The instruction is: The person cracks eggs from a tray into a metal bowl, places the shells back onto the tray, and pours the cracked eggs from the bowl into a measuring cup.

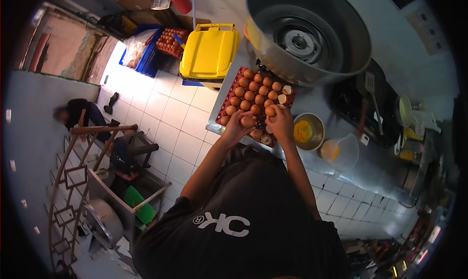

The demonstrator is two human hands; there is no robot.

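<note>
A red egg tray [222, 103] with several brown eggs [254, 86] lies on the metal counter in front of me. My left hand [236, 129] is closed around one brown egg [248, 122] over the tray's near side. Just to its right, my right hand [281, 124] grips another egg [270, 111] with its fingertips. Broken eggshells [266, 139] sit in the tray's near right corner, and more shells [287, 89] at its far right. Beside my right hand stands a metal bowl [319, 138] with yolks in it.
A large round metal pan [360, 40] stands behind the tray. Right of the bowl is a clear plastic jug [347, 151] holding something yellow; a slotted spatula [373, 96] lies beyond. A yellow lidded bin [207, 52] stands left. A person [85, 114] sits far left.
</note>
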